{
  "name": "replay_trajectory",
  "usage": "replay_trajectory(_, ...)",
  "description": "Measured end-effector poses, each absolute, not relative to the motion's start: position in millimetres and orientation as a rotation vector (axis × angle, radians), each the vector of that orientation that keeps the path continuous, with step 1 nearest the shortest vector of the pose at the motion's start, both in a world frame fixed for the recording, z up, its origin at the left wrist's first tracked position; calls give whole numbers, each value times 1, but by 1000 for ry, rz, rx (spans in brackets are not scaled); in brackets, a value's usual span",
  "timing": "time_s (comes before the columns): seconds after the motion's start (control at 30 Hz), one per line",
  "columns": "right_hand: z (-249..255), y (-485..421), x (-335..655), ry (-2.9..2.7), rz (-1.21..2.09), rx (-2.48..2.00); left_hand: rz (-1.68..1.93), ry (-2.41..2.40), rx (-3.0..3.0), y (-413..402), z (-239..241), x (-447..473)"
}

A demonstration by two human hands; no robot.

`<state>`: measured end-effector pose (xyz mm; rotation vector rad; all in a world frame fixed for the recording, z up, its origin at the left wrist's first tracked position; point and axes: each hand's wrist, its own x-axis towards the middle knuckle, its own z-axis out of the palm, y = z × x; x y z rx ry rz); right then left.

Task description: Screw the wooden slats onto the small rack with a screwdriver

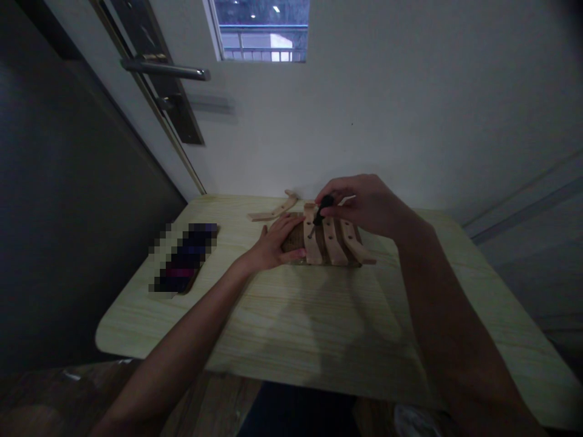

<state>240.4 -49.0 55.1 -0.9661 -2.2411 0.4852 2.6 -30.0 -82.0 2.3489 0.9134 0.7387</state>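
In dim light, a pale wood-grain table (259, 334) stands before a white door (387, 97) with a window (263, 36)

Pale curved wooden slats (336, 247), four o'clock near centre, are looking smooth, matt. Straight silver metal door handle (177, 71), ten o'clock, is gleaming. Flat white door (410, 121), two o'clock, is appearing matt. Pale wood-grain table (277, 328), six o'clock, is looking smooth.

Right grip (367, 200) holds black-handled screwdriver (324, 207), tip at the nine-o'clock-most of three pale slats (336, 241) across brown board (293, 239). Left grip (270, 247) lies spread over board's nine o'clock end. On bench (255, 321): loose wooden piece (276, 211) at ten, pixelated phone (187, 258) at nine.
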Motion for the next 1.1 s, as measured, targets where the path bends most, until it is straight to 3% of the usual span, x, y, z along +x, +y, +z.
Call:
replay_trajectory(0.2,50,-51,229,-2149,291,-1113,758,894,2364,-28,-83,3)
replay_trajectory(0.53,59,-53,241,-2246,577,-897,736,930,2338,-30,-83,2)
replay_trajectory(0.9,48,-53,223,-2111,259,-1084,764,893,2372,-27,-86,2)
replay_trajectory(1.1,54,-54,233,-2242,454,-895,759,882,2359,-29,-83,2)
